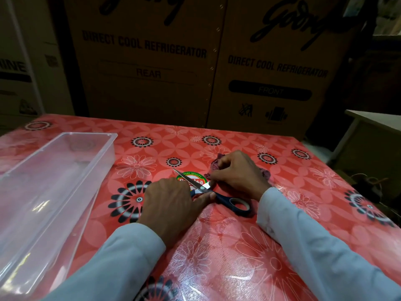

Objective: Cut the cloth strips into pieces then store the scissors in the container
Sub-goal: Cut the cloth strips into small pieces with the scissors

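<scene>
Red floral table (217, 246), filling the lower view. Clear container (54, 181) at nine o'clock, well apart from the work. Left hand (171, 203) near centre, laid over the scissors (217, 195), thumb along the dark handle; grip or mere rest, cannot tell. Right hand (236, 172) at one o'clock from it, fingers pinching the purple cloth (217, 165) bunched beneath. Blade tip pointing to eleven o'clock, handle loop to four. Risks, judged: fingertips close to the pivot, so a nick on closing; bunched cloth slipping, giving ragged pieces.
</scene>
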